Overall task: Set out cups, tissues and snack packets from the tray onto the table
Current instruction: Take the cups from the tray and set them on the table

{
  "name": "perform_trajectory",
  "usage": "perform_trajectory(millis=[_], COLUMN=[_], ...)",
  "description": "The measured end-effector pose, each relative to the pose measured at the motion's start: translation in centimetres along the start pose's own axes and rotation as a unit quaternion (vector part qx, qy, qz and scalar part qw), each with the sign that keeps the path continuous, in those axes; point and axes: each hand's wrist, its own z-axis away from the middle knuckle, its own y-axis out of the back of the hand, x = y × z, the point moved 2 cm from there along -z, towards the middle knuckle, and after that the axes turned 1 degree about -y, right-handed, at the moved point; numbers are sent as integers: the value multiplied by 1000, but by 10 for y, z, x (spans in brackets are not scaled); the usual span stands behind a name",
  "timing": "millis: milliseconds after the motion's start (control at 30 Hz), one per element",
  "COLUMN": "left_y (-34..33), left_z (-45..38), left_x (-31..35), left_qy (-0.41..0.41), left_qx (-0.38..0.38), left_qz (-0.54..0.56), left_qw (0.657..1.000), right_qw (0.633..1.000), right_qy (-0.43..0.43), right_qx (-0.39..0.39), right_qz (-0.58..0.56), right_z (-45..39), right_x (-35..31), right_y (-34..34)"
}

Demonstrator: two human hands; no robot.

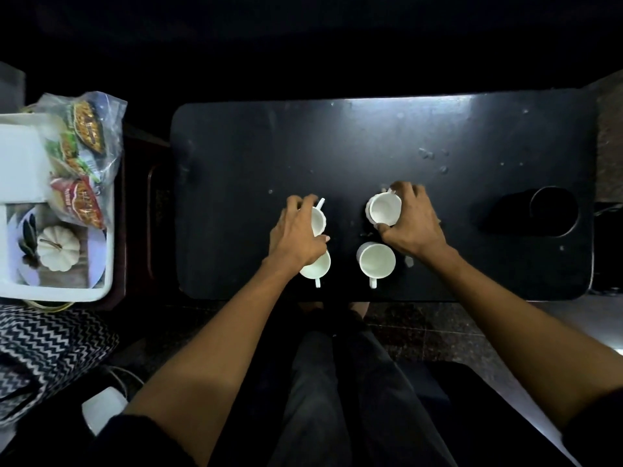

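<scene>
A: Item one, cups. Count and place?

B: Four white cups on the black table. Far left cup, handle pointing away, under the left hand, whose fingers curl over its rim and grasp it. Far right cup grasped by the right hand, fingers round the far side, thumb on the near rim. Near left cup and near right cup stand free, handles toward the person; the left wrist partly covers the near left one.

A: Item two, snack packets?

B: Snack packets, in a clear bag, on the white tray at the left, well apart from the cups. A small white pumpkin lies on the same tray.

A: Tissues?

B: A pale flat block on the tray's far side may be them; cannot tell.

A: Step in hand?

B: By my reading, placing the far pair of cups. Whether they rest on the table or hang just above it, I cannot tell.

A: Next move?

B: Likely let go of both cups, then reach left to the tray for the bag, lifting it clear of the pumpkin.
</scene>
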Motion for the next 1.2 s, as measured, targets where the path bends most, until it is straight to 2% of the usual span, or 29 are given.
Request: perform_trajectory(millis=[100,233,333,467,667,1200], left_y=[3,6,7,7,4,6], left_z=[-2,-2,-2,-5,-2,-6], left_x=[3,7,8,5,-1,-3], left_qy=[0,33,56,51,42,22], left_qx=[-1,15,46,64,43,63], left_qz=[-65,-45,-16,-29,-28,-23], left_qw=[998,998,997,996,998,998], right_qw=[998,994,996,998,999,999], right_qy=[-41,-72,-66,-42,-30,-37], right_qx=[13,47,40,29,0,35], right_qz=[-37,-70,-52,-27,-22,-1], right_z=[1,1,2,1,4,10], right_x=[-2,-6,-6,-8,-15,-13], right_y=[-5,-5,-6,-7,-12,-16])
